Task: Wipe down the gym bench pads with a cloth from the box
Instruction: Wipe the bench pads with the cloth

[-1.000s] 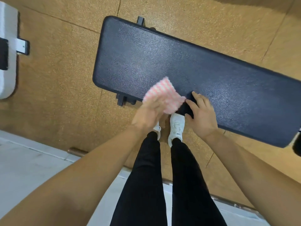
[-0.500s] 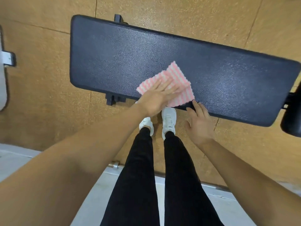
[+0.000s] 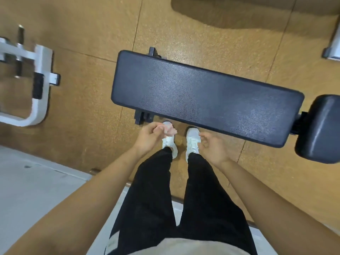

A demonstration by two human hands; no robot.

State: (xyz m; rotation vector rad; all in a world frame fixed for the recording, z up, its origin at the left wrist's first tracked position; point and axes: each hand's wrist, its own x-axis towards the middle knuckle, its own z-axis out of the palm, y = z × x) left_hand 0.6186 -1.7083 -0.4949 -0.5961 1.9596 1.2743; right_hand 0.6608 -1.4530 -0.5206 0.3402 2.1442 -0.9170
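Head view: my left hand (image 3: 152, 138) grips the bunched cloth (image 3: 170, 131), right hand (image 3: 214, 149) loosely curled, empty; bench pad (image 3: 202, 92) just ahead of both. I'd flatten the cloth, then stroke lengthwise.

Both forearms extended forward, left hand (image 3: 151, 138) fisted around bunched cloth (image 3: 170, 131), right hand (image 3: 214, 147) loosely curled

Warm even indoor light, dull sheen on the bench pad (image 3: 202, 96) before me, white frame (image 3: 44, 59) at my left motion-blurred, edges bowed.
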